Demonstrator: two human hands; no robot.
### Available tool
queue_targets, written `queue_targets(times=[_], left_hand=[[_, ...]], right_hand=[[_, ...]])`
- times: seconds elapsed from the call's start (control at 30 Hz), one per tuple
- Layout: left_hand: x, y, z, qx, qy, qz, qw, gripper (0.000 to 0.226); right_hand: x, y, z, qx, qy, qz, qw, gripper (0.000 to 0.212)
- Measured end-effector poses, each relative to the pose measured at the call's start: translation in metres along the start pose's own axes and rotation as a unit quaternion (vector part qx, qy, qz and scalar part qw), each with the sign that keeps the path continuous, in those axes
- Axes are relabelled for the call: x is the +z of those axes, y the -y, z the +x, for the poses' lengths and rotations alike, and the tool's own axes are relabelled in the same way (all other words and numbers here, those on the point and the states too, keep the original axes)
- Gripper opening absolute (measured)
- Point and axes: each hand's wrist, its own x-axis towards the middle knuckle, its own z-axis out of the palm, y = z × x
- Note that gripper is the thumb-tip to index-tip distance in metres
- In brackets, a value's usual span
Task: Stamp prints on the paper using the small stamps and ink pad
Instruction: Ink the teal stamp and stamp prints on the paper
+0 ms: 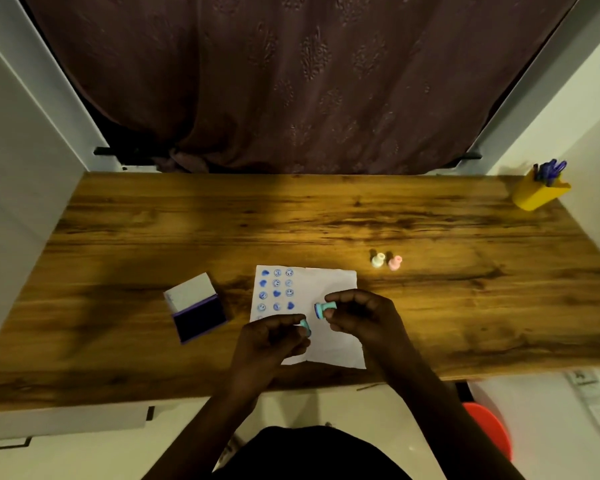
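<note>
A white paper [329,285] lies near the desk's front edge, with rows of blue prints in its upper left part. My right hand [364,315] pinches a small teal stamp [323,309] sideways above the paper, its inked face pointing left. My left hand [269,336] holds a second small teal piece [305,327] just below and left of it; whether it is a stamp or a cap is unclear. The open ink pad [199,315] with dark ink sits left of the paper. A pale green stamp [378,260] and a pink stamp [394,262] stand upright beyond the paper's right corner.
The wooden desk [326,220] runs wall to wall, with a dark curtain behind it. A yellow pen holder [537,192] with purple pens stands at the far right corner. A red stool [489,427] sits on the floor at the lower right.
</note>
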Motion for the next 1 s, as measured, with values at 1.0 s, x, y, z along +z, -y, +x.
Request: queue_targets(times=[1.0], left_hand=[[0.070,0.009,0.034,0.070,0.002,0.137,0.988,0.028]], right_hand=[[-0.113,-0.014,0.051,-0.124,-0.142,-0.351,0.917,0.027]])
